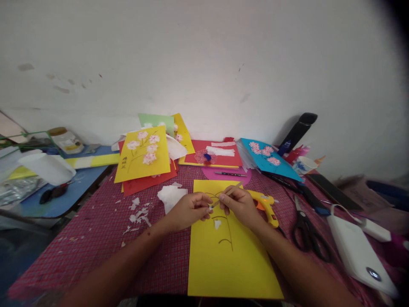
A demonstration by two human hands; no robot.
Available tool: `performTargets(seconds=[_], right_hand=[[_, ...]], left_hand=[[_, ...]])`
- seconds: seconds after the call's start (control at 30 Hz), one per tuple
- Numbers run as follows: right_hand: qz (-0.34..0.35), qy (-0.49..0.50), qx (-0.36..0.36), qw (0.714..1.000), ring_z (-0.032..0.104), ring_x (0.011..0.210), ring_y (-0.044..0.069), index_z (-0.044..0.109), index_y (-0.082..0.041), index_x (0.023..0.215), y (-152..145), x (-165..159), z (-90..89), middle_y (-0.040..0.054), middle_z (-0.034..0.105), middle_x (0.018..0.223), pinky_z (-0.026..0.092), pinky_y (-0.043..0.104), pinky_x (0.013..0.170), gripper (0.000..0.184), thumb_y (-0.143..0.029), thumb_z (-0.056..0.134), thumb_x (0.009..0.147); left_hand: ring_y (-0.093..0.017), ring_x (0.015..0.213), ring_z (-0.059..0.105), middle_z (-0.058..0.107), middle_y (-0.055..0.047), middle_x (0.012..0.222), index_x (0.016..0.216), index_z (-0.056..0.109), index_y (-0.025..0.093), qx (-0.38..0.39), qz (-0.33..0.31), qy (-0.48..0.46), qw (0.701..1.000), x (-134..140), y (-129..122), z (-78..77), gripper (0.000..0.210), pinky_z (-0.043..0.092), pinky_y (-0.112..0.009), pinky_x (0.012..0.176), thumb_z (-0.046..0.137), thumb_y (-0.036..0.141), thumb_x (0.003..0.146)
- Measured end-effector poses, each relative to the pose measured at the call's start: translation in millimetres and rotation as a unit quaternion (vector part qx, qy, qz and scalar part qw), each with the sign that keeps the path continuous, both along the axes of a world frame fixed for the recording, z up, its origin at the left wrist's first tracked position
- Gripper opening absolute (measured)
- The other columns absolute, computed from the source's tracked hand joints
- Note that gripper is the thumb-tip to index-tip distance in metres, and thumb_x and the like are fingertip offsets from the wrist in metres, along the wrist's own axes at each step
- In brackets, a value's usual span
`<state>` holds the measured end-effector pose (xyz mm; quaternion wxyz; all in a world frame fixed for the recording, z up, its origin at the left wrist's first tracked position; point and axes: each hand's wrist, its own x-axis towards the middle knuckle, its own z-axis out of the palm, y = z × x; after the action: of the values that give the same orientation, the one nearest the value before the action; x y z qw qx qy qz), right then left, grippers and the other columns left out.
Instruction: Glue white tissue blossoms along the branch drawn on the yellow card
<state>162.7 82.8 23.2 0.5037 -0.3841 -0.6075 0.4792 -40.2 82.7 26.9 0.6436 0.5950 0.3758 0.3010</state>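
My left hand (191, 209) is closed in a pinch on a small white scrap of paper (210, 209). In my right hand (240, 204) is a thin tan stick (234, 188), its lower tip close to that scrap. Both hands hover over the upper part of a yellow sheet (233, 273) with dark curved lines drawn on it. A loose white paper piece (217, 224) lies on the sheet just below the hands. Crumpled white paper (171, 196) rests beside my left hand. To the right of my right hand lies a yellow glue gun (270, 209), partly hidden.
Torn white scraps (139, 215) are scattered on the checked tablecloth (96, 238) at left. Behind stand a yellow flower card (143, 153), a red card (223, 149) and a blue card (271, 158). Black scissors (308, 234) and a white power bank (359, 251) lie at right.
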Motion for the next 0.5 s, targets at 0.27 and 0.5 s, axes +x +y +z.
performTargets(seconds=[0.27, 0.5], right_hand=[[-0.020, -0.004, -0.036, 0.999, 0.053, 0.044, 0.010, 0.060, -0.018, 0.081, -0.2, -0.1, 1.3, -0.0022, 0.060, 0.060, 0.042, 0.022, 0.042, 0.023, -0.039, 0.063, 0.089], [-0.024, 0.002, -0.048, 0.999, 0.053, 0.042, 0.009, 0.059, -0.018, 0.080, -0.2, -1.9, 2.9, -0.0018, 0.062, 0.059, 0.042, 0.022, 0.042, 0.024, -0.039, 0.064, 0.088]], left_hand=[[-0.012, 0.067, 0.063, 0.067, -0.002, 0.080, 0.102, 0.060, 0.017, 0.047, -0.003, 0.016, 0.999, -1.9, -0.1, -8.8, 0.021, 0.048, -0.025, 0.062, 0.061, 0.025, 0.083], [-0.010, 0.061, 0.059, 0.064, 0.001, 0.072, 0.099, 0.060, 0.015, 0.023, -0.010, -0.001, 1.000, -1.2, -2.3, 0.7, 0.025, 0.047, -0.024, 0.061, 0.067, 0.030, 0.081]])
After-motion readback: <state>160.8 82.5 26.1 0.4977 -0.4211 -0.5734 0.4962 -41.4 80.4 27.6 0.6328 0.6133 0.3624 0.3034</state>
